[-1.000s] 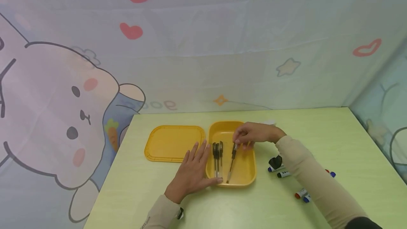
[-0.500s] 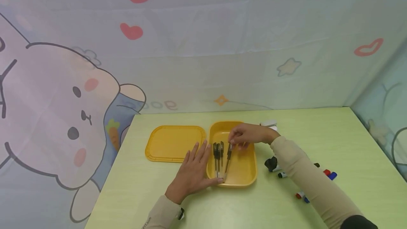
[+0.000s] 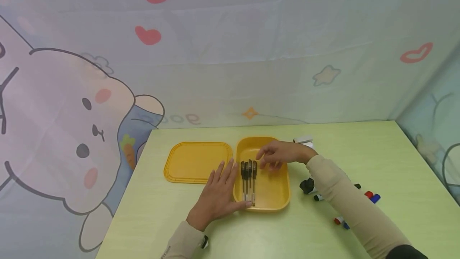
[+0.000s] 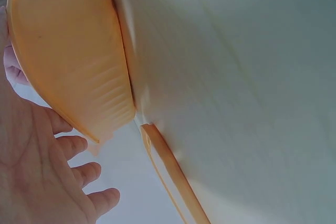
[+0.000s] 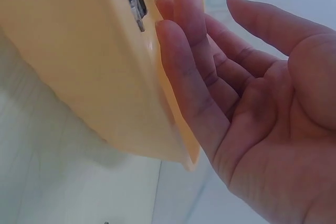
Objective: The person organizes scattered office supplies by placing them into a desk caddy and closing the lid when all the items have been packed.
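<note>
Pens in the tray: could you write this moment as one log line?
pens: four, side by side in tray | left hand: at tray rim | right hand: over tray, holding nothing

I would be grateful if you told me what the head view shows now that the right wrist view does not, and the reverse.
Only the head view shows the left hand at the tray's side, the flat yellow lid, and the markers with red and blue ends.

Only the right wrist view shows the palm side of the right hand and a broad stretch of the yellow tray's outer wall.

Both share the right hand, the tray, the black-capped pens (partly hidden in the wrist view), the table and the patterned backdrop.
</note>
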The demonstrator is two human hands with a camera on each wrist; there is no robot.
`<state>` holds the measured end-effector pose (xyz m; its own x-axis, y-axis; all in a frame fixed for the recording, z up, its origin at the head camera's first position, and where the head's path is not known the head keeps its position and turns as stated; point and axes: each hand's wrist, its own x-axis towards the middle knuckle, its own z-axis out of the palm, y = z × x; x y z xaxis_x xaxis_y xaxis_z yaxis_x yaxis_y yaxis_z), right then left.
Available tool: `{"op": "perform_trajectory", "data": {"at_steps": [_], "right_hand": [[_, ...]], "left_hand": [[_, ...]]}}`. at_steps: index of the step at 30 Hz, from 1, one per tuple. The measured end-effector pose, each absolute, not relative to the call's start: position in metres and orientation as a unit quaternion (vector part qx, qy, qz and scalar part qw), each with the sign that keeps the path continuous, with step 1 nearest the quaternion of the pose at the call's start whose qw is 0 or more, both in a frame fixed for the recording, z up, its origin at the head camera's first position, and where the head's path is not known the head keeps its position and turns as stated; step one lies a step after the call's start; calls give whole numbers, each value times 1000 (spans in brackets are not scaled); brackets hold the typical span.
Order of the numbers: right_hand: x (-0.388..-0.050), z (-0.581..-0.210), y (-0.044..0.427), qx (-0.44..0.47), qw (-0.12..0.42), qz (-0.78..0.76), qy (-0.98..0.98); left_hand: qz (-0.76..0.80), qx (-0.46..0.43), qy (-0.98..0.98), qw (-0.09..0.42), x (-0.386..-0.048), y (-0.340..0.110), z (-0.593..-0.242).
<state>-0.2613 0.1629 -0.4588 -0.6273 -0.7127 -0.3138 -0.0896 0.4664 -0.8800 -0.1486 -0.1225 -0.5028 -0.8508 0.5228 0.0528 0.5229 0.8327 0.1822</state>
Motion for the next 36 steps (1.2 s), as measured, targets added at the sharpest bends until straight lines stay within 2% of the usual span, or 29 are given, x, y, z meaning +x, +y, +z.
{"op": "perform_trajectory", "data": {"at_steps": [15, 36], "right_hand": [[-252, -459, 186, -258, 323, -461, 785], [-238, -453, 232, -217, 326, -510, 766]], "left_hand": [[-93, -268, -959, -9, -149, -123, -502], [-96, -274, -957, 2, -150, -122, -502]]}}
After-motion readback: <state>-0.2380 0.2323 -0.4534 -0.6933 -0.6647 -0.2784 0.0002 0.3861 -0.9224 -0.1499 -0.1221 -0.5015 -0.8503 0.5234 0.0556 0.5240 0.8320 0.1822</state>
